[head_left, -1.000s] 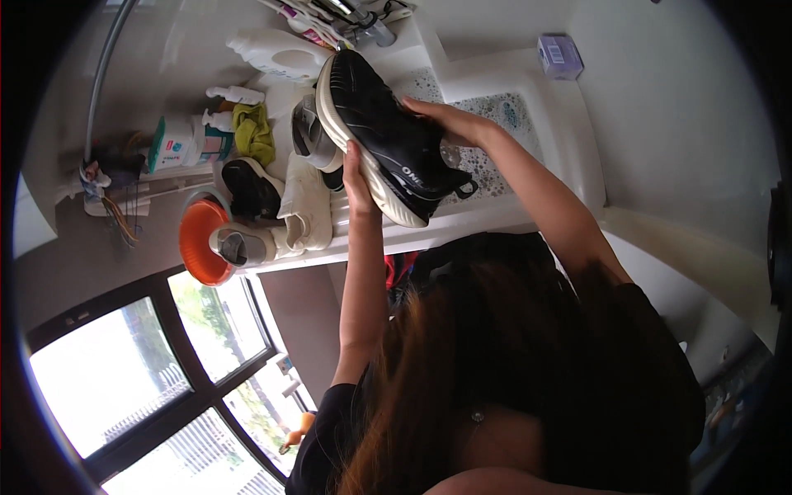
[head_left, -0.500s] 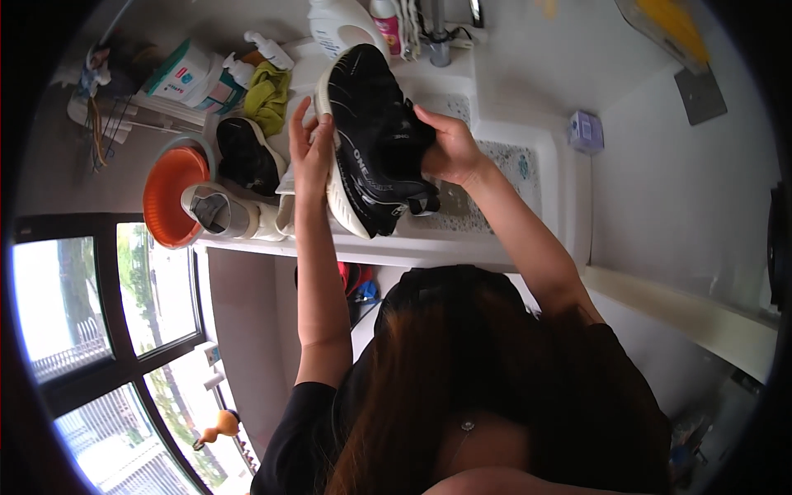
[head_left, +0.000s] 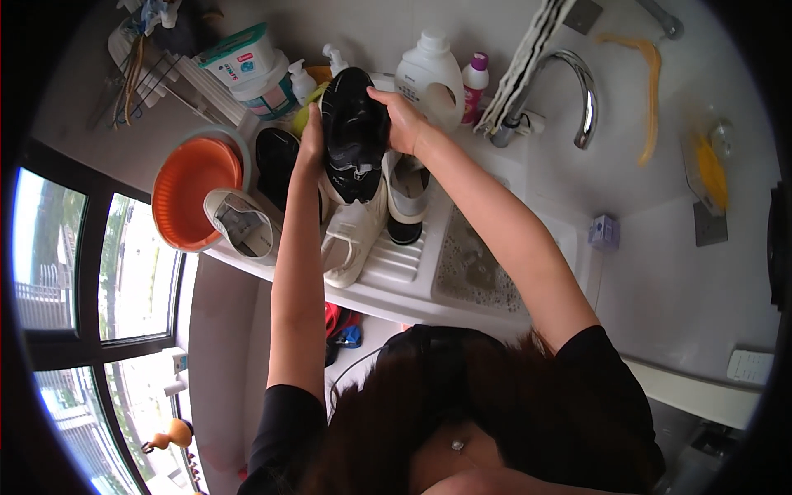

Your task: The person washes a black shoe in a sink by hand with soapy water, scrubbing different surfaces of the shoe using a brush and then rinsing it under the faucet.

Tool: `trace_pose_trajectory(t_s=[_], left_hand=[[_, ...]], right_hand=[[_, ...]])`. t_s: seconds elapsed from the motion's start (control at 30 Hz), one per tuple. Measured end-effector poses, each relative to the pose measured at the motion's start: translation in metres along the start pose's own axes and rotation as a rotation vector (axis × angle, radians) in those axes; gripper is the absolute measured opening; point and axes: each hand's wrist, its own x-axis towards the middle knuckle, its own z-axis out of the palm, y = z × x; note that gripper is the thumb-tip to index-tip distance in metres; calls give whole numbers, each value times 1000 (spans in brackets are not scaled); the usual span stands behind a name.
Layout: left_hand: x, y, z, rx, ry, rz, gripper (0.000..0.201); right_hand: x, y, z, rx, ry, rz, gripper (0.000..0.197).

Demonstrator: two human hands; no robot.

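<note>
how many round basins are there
2: orange basin left of the gray-white shoe; gray basin showing around the orange one's far rim. Others may be hidden.

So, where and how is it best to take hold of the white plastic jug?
Probably by its side handle, from the person's right: the white plastic jug looks upright, and the opening beside that handle should admit fingers.

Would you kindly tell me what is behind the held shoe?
A green cloth and a white shoe show partly past the held shoe; whatever it fully covers is hidden.
</note>
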Motion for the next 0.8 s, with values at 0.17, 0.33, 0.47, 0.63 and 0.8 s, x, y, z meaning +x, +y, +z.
trace_pose_trajectory(t_s=[0.17, 0.33, 0.47, 0.63, 0.8], left_hand=[[42, -19, -36, -14, 104, -171, 81], [37, -41, -18, 54, 216, -286, 82], [47, -37, -10, -7, 196, -325, 76], [10, -44, -72, 34, 345, 78, 46], [-39, -26, -73, 210, 599, 243, 64]], right_hand=[[41, 12, 8, 3, 108, 54, 63], [50, 34, -11, -16, 241, 112, 54], [65, 44, -31, -184, 289, 53, 62], [40, 46, 39, -1232, 258, -478, 61], [39, 55, 67, -1061, 248, -517, 53]])
